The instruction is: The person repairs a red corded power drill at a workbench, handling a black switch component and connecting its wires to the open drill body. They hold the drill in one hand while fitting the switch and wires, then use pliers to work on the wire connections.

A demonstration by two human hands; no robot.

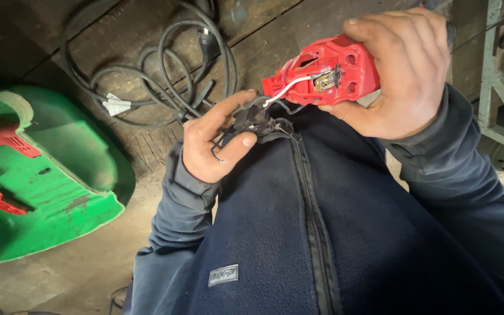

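Red plastic marks the piece in work: an opened handle housing [328,73] held up in front of the person's dark blue fleece jacket [298,233], its inner cavity turned toward the camera so the metal contacts show. The right hand [406,73] wraps over the top and far side of it, fingers curled round, thumb underneath. The left hand [220,143] pinches a small black switch block [252,119] between thumb and forefinger, just below the housing's open end; a white wire [287,88] and thinner dark leads run from the block up into the cavity. To do this well, the housing should be kept steady and tilted toward the light, and the block moved only as far as the slack in the leads allows, so nothing pulls on the contacts. Whether the white wire is seated on its terminal is hard to tell, since the joint is small and partly shaded. On the wooden floor [147,140] behind lie a coiled grey power cable [164,81] and, well apart to the left, a green mower shell [59,175].
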